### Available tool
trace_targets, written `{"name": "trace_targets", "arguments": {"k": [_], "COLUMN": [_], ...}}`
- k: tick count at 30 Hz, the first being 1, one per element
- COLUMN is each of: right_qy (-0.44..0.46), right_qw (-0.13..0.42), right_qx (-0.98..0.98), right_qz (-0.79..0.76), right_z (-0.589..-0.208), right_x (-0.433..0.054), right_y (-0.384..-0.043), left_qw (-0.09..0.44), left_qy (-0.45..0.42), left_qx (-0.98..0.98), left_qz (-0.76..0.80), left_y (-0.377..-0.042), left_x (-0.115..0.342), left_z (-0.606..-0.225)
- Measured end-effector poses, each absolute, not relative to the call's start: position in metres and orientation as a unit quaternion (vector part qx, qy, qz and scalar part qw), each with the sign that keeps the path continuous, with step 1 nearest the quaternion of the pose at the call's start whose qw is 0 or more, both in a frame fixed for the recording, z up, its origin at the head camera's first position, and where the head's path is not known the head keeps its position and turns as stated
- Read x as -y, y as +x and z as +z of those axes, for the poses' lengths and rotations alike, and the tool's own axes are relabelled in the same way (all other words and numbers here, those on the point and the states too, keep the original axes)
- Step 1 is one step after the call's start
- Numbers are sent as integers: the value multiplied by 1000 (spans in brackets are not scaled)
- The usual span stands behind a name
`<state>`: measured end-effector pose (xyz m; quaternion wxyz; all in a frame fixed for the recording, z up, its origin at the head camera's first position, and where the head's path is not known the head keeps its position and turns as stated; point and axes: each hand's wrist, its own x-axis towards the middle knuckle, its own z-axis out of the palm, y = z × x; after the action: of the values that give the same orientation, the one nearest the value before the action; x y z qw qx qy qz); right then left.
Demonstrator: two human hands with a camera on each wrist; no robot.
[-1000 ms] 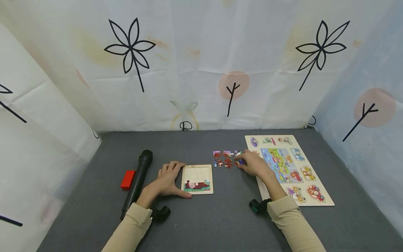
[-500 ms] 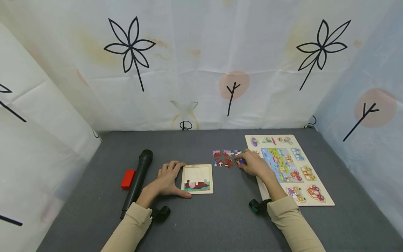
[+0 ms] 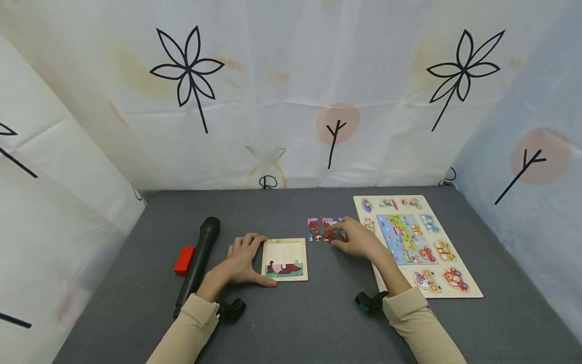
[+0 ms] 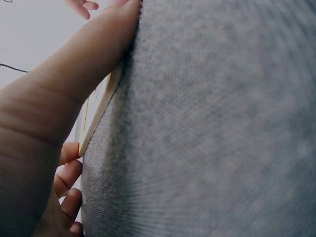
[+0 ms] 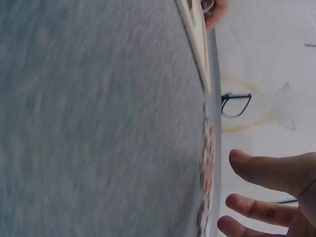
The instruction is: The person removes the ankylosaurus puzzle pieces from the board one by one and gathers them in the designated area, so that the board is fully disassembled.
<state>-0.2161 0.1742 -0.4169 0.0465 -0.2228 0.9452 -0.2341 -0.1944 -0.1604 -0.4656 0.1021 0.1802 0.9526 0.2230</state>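
My left hand (image 3: 241,262) holds a small square wooden puzzle tray (image 3: 284,250) by its left side. The thumb lies at the near corner, a finger at the far corner. Joined pieces with a brown animal picture fill the tray's lower part; bare wood shows above them. Loose red and purple jigsaw pieces (image 3: 314,230) lie right of the tray. Over the right part of these pieces hovers my right hand (image 3: 361,241), which hides some of them. In the right wrist view its thumb (image 5: 269,170) and fingers are apart, with nothing between them.
A large wooden picture board (image 3: 454,258) lies at the right, under my right forearm. On the left, a black microphone (image 3: 196,268) lies beside a red block (image 3: 184,260). White printed cloth (image 3: 291,91) hangs behind the grey table (image 3: 300,328).
My right hand has shifted a little to the left, from the rightmost loose pieces towards the middle ones. My left hand and the tray have stayed in place.
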Motion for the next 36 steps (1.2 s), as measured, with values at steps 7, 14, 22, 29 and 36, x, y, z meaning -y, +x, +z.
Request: {"name": "trace_targets", "arguments": {"k": [7, 14, 22, 29, 36], "right_qy": [-250, -289, -305, -300, -296], "right_qw": [55, 49, 65, 95, 117], "right_qx": [-937, -926, -919, -912, -914], "right_qz": [-237, -237, -239, -264, -252], "right_z": [-412, -406, -404, -404, -411], "right_x": [-157, -137, -113, -97, -78], "right_y": [-210, -203, -198, -194, -190], "left_qw": [98, 95, 100, 100, 98], "left_qy": [184, 186, 180, 180, 186], "left_qx": [-952, -952, -953, -953, -953], "left_qz": [223, 224, 223, 221, 220], "left_y": [-195, -195, -196, -195, -195], "left_x": [161, 161, 161, 160, 160], "left_z": [-466, -466, -465, -466, -465]}}
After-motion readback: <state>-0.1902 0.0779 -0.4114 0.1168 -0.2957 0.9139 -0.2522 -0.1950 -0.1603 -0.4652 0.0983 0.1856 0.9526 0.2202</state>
